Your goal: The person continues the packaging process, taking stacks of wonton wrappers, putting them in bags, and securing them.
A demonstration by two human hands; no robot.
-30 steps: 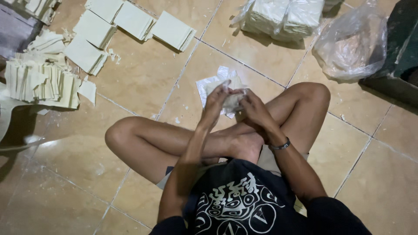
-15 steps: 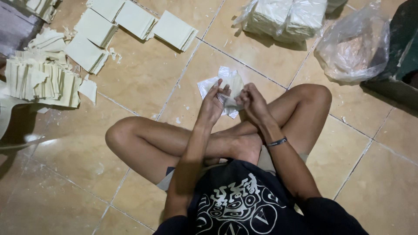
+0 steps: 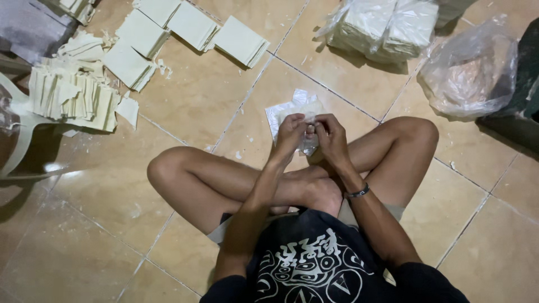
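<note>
While the person sits cross-legged on the tiled floor (image 3: 185, 106), both hands meet over the crossed shins. The left hand (image 3: 289, 136) and the right hand (image 3: 332, 138) pinch together a small clear plastic packet (image 3: 292, 109) holding a pale square stack, lifted a little above the floor. Near the top edge of the floor lie loose square stacks (image 3: 193, 25), and at the left edge a heap of cut strips (image 3: 73, 98). Wrapped bundles (image 3: 387, 25) and a crumpled plastic bag (image 3: 469, 70) rest toward the top right corner.

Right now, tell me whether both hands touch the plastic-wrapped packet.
Touching: the head view shows the left hand and right hand pinching the packet.
</note>
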